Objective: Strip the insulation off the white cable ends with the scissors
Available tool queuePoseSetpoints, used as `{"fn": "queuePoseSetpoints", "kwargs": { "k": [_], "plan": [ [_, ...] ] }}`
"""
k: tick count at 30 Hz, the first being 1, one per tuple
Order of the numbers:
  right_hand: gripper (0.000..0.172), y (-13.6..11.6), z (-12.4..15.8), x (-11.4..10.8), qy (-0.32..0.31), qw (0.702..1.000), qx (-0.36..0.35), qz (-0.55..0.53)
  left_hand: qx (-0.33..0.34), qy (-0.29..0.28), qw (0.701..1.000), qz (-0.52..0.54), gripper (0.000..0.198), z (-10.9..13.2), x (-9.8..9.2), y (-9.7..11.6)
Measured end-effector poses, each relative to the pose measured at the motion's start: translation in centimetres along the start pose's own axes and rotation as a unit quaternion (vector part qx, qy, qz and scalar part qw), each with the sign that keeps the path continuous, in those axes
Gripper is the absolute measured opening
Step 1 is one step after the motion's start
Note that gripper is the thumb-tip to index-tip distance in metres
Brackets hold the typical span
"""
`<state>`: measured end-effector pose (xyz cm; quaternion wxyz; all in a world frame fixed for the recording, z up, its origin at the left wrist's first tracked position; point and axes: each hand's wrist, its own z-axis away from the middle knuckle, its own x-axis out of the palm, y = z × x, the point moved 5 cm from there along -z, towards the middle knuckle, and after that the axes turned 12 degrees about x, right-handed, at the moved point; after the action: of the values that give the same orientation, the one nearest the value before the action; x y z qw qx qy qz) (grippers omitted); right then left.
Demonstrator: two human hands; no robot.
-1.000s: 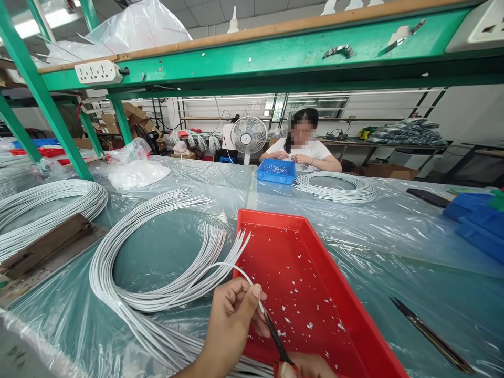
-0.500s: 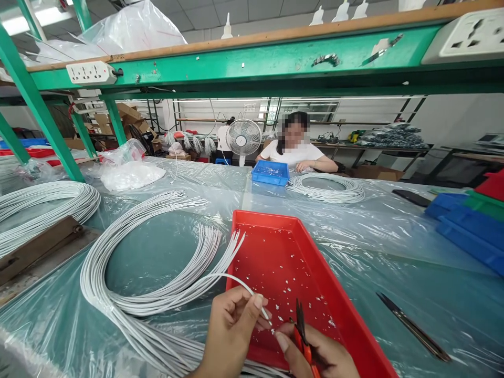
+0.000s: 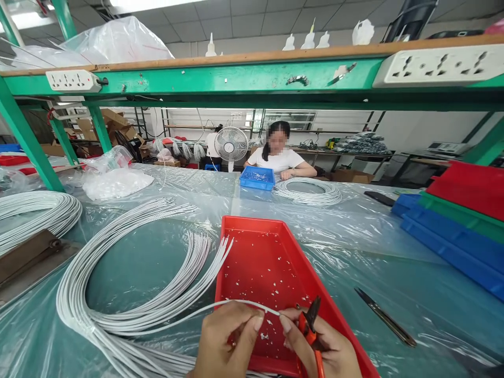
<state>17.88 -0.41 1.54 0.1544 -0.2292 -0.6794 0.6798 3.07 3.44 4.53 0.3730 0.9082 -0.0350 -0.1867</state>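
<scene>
A white cable (image 3: pixel 189 316) runs from a coiled bundle of white cables (image 3: pixel 74 294) to my right hand (image 3: pixel 323 341). My right thumb and forefinger pinch its end. That same hand also holds small orange-handled cutters (image 3: pixel 309 328), their dark jaws pointing up. My left hand (image 3: pixel 228 338) is closed, thumb against forefinger, just below the cable. What lies in that pinch is hidden. Both hands are over the near part of a red tray (image 3: pixel 326 294), whose floor is strewn with small white scraps.
Metal tweezers (image 3: pixel 386 317) lie right of the tray. Stacked blue, green and red bins (image 3: pixel 452 236) stand at the right. A blue tray (image 3: pixel 256 178) and another cable coil (image 3: pixel 309 191) are near a person (image 3: pixel 279 155) across the table. A green shelf beam (image 3: pixel 236 79) spans overhead.
My right hand has moved up and now grips the cable's end, which my left fingers held before. The cable is drawn straighter to the right. The whole view has turned slightly right.
</scene>
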Motion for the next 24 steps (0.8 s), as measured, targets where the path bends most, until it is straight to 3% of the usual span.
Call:
{"fn": "queuePoseSetpoints", "kwargs": {
  "k": [2, 4, 7, 11, 24],
  "plan": [
    [0.02, -0.6, 0.0, -0.2, 0.011, 0.999, -0.036, 0.013, 0.118, -0.005, 0.987, -0.108, 0.025, -0.3, -0.5, 1.0],
    [0.02, -0.7, 0.1, -0.1, 0.008, 0.999, -0.044, 0.015, 0.158, -0.048, 0.969, -0.181, 0.032, -0.5, -0.1, 1.0],
    [0.027, -0.1, 0.2, 0.2, -0.003, 1.0, 0.013, -0.024, 0.166, -0.098, 0.955, -0.226, 0.025, -0.3, 0.7, 0.4],
    [0.03, 0.8, 0.2, 0.8, -0.024, 0.99, 0.085, -0.113, 0.172, -0.091, 0.948, -0.25, 0.02, 0.4, 1.3, 0.3],
    [0.022, 1.5, -0.2, 0.4, -0.043, 0.98, 0.123, -0.147, 0.184, -0.09, 0.943, -0.262, 0.018, 0.8, 2.1, 0.8]
  ]
}}
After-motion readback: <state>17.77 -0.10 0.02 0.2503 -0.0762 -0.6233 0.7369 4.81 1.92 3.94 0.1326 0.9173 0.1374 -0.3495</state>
